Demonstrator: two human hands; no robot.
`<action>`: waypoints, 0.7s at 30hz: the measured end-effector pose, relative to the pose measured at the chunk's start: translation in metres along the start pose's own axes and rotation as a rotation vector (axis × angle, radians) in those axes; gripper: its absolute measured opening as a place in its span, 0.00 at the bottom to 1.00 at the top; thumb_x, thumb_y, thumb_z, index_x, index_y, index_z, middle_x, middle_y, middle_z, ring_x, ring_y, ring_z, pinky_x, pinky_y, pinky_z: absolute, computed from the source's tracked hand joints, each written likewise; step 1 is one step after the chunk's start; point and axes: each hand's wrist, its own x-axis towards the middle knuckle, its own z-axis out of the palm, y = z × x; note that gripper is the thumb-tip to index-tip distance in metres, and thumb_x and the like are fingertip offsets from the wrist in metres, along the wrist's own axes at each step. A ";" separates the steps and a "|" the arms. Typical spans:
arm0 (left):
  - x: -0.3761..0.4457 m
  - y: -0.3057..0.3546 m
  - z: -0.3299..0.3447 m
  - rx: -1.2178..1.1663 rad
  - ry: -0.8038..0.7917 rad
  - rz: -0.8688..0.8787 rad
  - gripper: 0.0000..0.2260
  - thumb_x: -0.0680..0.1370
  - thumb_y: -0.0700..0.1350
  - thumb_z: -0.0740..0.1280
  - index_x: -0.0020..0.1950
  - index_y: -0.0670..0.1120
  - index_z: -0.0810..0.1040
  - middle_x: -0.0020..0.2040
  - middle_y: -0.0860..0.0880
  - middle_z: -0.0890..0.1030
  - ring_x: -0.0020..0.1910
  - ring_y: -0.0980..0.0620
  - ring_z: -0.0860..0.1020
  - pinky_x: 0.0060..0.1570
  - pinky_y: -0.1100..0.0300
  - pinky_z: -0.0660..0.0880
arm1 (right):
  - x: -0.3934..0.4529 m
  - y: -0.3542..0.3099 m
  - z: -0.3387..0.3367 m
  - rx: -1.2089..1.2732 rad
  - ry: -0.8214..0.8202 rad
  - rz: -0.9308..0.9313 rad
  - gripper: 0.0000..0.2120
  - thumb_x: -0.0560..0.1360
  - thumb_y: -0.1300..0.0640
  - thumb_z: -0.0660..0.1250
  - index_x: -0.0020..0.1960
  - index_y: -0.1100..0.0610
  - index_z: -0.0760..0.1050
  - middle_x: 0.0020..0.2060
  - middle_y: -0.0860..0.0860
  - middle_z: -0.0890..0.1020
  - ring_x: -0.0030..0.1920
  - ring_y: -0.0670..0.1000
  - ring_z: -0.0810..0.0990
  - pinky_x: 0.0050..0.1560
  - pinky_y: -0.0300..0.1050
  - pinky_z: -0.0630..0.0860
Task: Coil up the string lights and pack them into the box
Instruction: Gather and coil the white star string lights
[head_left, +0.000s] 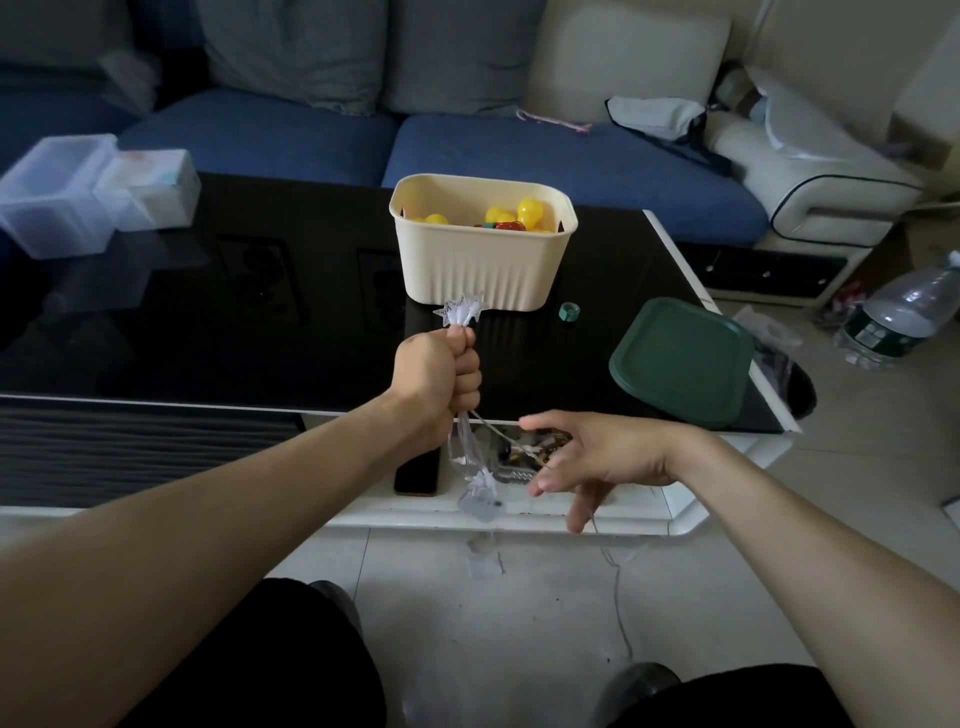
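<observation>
My left hand (439, 379) grips a bundle of clear star-shaped string lights (462, 312). Some stars stick out above the fist and more hang below it at the table's front edge. A thin wire runs from the fist to my right hand (597, 457), which is spread with loose fingers touching the wire; the wire then trails down to the floor. The cream ribbed box (483, 260) stands on the black table just beyond my left hand, with yellow and red toys inside. Its green lid (680, 364) lies to the right.
A small green tape roll (569, 313) sits beside the box. Clear plastic containers (57, 197) stand at the table's far left. A dark phone (415, 473) lies on the lower white shelf. A blue sofa is behind, and a water bottle (904, 317) is on the floor at right.
</observation>
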 end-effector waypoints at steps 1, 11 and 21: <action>0.000 0.000 0.000 0.004 0.006 0.001 0.16 0.84 0.39 0.51 0.37 0.47 0.66 0.24 0.53 0.59 0.20 0.58 0.55 0.19 0.66 0.52 | 0.000 0.000 -0.002 -0.016 0.014 0.014 0.34 0.77 0.57 0.73 0.77 0.51 0.60 0.57 0.58 0.84 0.39 0.55 0.86 0.52 0.50 0.82; 0.000 0.005 -0.009 -0.024 0.099 0.016 0.16 0.83 0.38 0.51 0.37 0.47 0.67 0.24 0.54 0.60 0.21 0.57 0.55 0.19 0.65 0.52 | 0.003 0.037 -0.022 -0.153 0.035 0.118 0.14 0.74 0.44 0.72 0.43 0.56 0.82 0.43 0.52 0.85 0.39 0.46 0.78 0.44 0.40 0.76; 0.003 0.002 -0.010 -0.003 0.079 0.074 0.15 0.83 0.39 0.51 0.37 0.47 0.66 0.24 0.53 0.60 0.20 0.57 0.55 0.20 0.66 0.51 | 0.009 0.038 -0.022 -0.094 0.082 0.027 0.11 0.79 0.51 0.70 0.53 0.58 0.80 0.47 0.55 0.86 0.44 0.50 0.84 0.56 0.53 0.78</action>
